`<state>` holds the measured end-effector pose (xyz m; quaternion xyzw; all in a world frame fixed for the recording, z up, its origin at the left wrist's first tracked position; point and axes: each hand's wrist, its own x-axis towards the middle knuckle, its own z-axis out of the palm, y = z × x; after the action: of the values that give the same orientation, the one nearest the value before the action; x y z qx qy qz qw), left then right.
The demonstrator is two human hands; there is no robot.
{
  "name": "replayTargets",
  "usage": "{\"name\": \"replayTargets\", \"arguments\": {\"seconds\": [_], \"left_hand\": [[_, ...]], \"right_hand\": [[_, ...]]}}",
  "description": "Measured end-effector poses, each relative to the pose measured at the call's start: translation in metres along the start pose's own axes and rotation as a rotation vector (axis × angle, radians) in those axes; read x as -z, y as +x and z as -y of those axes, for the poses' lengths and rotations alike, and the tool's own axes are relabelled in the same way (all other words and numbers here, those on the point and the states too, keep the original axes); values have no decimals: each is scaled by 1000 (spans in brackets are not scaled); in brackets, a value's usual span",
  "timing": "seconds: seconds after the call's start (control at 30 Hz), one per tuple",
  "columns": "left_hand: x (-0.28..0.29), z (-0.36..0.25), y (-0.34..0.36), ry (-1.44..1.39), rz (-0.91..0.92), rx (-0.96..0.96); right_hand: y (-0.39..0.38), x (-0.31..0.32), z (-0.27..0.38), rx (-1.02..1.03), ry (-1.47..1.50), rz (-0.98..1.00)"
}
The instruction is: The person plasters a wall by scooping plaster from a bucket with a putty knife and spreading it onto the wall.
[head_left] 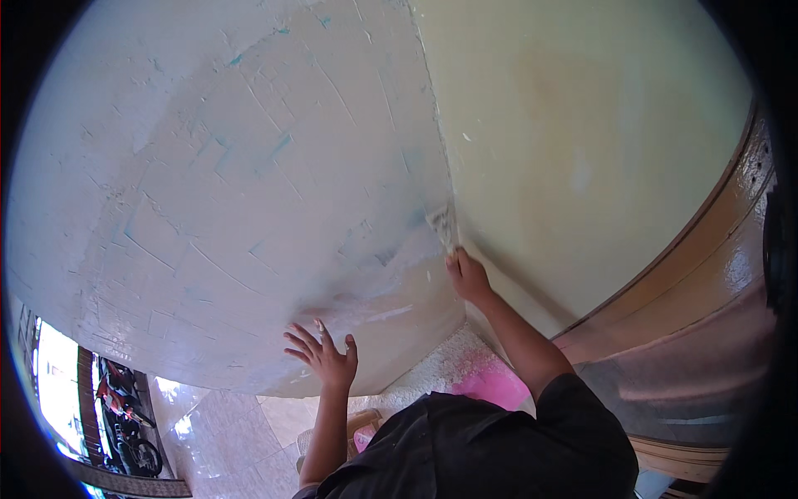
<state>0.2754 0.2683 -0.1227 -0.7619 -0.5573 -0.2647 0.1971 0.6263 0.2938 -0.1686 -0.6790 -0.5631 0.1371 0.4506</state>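
Observation:
My right hand (pixel 470 276) is closed round the handle of a putty knife (pixel 441 223). Its broad, putty-smeared blade lies at the wall beside the inner corner. The wall on the left (pixel 274 166) has a pale grey, uneven skim coat with ridges, scratches and small bluish-green patches. Lower and to the left, my left hand (pixel 327 358) has its fingers spread and holds nothing. It is close to the lower part of that wall; whether it touches the surface I cannot tell. White smears show on its fingers.
To the right of the corner stands a yellowish wall (pixel 573 125), bordered by a brown wooden frame (pixel 682 241). Below are white debris and a pink patch (pixel 492 384) at the wall's foot. Motorcycles (pixel 125 416) stand beyond the tiled floor (pixel 224 432) at lower left.

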Motion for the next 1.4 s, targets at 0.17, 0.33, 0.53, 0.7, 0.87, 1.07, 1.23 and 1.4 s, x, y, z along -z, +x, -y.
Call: {"name": "replayTargets", "arguments": {"seconds": [0.17, 0.33, 0.53, 0.7, 0.87, 1.07, 1.23, 1.4], "left_hand": [[0, -3, -4, -70, -2, 21], [7, 4, -14, -39, 1, 54], [14, 23, -35, -13, 48, 133], [15, 19, -31, -17, 43, 154], [22, 19, -32, -18, 21, 166], [25, 37, -44, 17, 20, 209], [30, 27, -38, 46, 48, 201], [29, 39, -43, 58, 34, 229]], "right_hand": [[42, 9, 37, -128, 44, 41], [-53, -71, -53, -172, 2, 252], [-77, -65, 13, -102, 83, 308], [-52, -74, 76, 152, 64, 212], [-81, -108, 38, 94, -41, 293], [-70, -91, 84, 183, 30, 284], [-51, -102, 75, 163, -52, 302], [-99, -113, 30, 140, -15, 349]]}}
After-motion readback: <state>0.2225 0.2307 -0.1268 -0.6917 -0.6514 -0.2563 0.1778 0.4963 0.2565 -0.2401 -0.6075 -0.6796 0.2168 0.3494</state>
